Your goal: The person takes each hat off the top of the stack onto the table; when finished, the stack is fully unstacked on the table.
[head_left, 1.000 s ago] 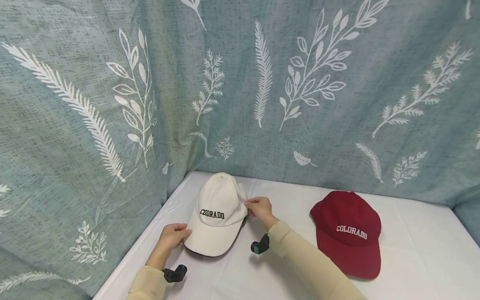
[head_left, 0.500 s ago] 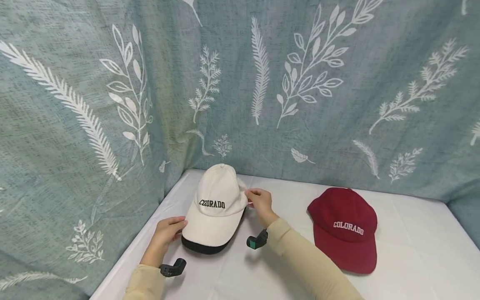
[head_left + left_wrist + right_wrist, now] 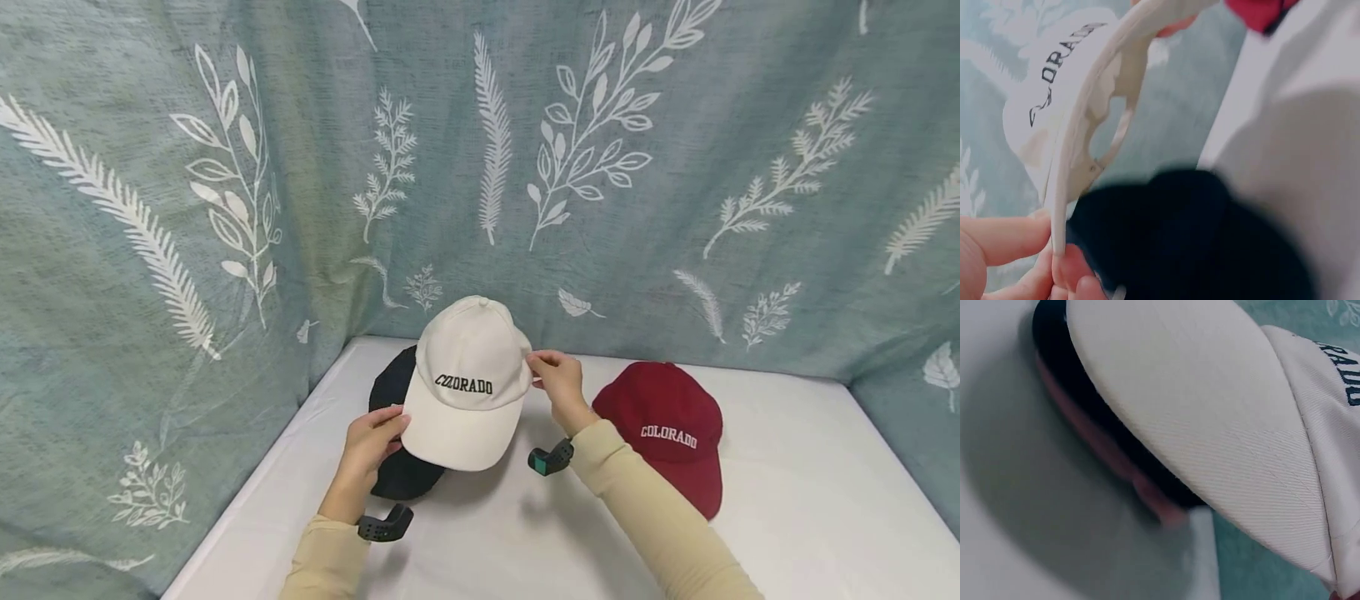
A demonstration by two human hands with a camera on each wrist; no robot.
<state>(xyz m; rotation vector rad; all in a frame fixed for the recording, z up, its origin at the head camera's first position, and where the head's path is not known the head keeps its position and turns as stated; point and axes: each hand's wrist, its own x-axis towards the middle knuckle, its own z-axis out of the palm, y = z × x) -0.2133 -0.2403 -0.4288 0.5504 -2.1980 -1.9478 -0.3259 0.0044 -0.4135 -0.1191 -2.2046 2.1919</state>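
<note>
Both hands hold up a white cap [image 3: 468, 358] with dark COLORADO lettering. On its left, the left hand [image 3: 367, 446] pinches the brim's edge between thumb and fingers, as the left wrist view shows closely at the brim [image 3: 1063, 187]. At the other side, the right hand [image 3: 561, 387] pinches the lower edge of the crown, just above the brim's right end. A dark navy or black cap [image 3: 408, 477] lies on the table, partly hidden behind the white cap and left hand. Under the dark brim [image 3: 1054, 325], the right wrist view reveals a blurred pinkish edge [image 3: 1085, 434].
A red cap [image 3: 663, 408] with white COLORADO lettering lies to the right, partly covered by the right forearm. White cloth covers the table [image 3: 795, 500]. A teal curtain [image 3: 450, 167] with white leaf prints stands behind and at the left.
The white cap has risen and moved right in both hands, uncovering the dark cap beneath. The dark cap remains on the table. The head view has shifted slightly.
</note>
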